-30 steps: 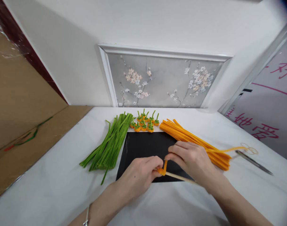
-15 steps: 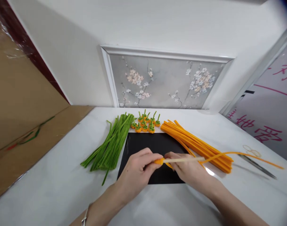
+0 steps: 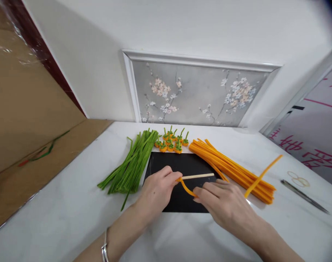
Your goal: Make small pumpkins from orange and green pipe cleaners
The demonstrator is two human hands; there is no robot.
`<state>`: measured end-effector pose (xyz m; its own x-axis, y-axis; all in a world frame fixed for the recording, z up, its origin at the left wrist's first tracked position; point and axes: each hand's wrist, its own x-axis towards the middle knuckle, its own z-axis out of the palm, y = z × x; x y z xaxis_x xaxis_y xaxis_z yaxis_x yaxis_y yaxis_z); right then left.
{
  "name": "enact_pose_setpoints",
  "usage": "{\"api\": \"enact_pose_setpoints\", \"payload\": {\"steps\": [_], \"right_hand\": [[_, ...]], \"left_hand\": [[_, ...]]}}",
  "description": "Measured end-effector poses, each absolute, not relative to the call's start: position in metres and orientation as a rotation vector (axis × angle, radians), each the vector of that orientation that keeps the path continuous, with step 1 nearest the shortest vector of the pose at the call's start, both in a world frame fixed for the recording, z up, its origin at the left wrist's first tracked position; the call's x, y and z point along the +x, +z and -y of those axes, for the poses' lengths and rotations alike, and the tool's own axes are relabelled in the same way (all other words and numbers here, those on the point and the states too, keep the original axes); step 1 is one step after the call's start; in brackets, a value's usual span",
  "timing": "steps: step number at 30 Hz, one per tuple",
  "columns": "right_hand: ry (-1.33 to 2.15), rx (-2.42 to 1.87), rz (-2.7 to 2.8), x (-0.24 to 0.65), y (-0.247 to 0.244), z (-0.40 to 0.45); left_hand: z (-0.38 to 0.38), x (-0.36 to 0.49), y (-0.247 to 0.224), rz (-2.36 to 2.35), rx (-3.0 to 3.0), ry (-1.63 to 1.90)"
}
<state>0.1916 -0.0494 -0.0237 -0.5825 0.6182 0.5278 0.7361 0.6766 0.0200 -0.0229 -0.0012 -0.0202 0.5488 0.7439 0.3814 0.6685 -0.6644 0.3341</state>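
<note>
Over the black mat [image 3: 171, 163], my left hand [image 3: 159, 187] pinches one end of a thin wooden stick [image 3: 198, 176], where a bit of orange pipe cleaner is wrapped. From there the orange pipe cleaner [image 3: 187, 188] runs in a short curve to my right hand [image 3: 223, 200], whose closed fingers grip it. Its free end sticks out beyond the right hand, up and to the right. The stick's other end points right, above the mat. Most of the wrapped part is hidden by my left fingers.
Green pipe cleaners [image 3: 133, 163] lie bundled at left, orange pipe cleaners [image 3: 231, 169] at right. Several small orange pieces with green tops [image 3: 170, 143] stand behind the mat. Tweezers [image 3: 304, 196] and pale rings [image 3: 298, 179] lie far right. Cardboard [image 3: 46, 160] borders the left side.
My right hand has moved off the stick, down and right, drawing the pipe cleaner away in a curve. The stick now shows bare. The view has shifted slightly.
</note>
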Motion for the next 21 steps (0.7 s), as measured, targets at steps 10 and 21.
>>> {"api": "enact_pose_setpoints", "payload": {"steps": [10, 21], "right_hand": [[-0.385, -1.01, 2.145, 0.199, -0.01, 0.032], [0.298, -1.407, 2.343, 0.211, -0.016, 0.015]], "left_hand": [[0.003, -0.02, -0.022, -0.925, 2.794, 0.568], [0.012, -0.017, -0.014, -0.612, 2.52, 0.841]]}}
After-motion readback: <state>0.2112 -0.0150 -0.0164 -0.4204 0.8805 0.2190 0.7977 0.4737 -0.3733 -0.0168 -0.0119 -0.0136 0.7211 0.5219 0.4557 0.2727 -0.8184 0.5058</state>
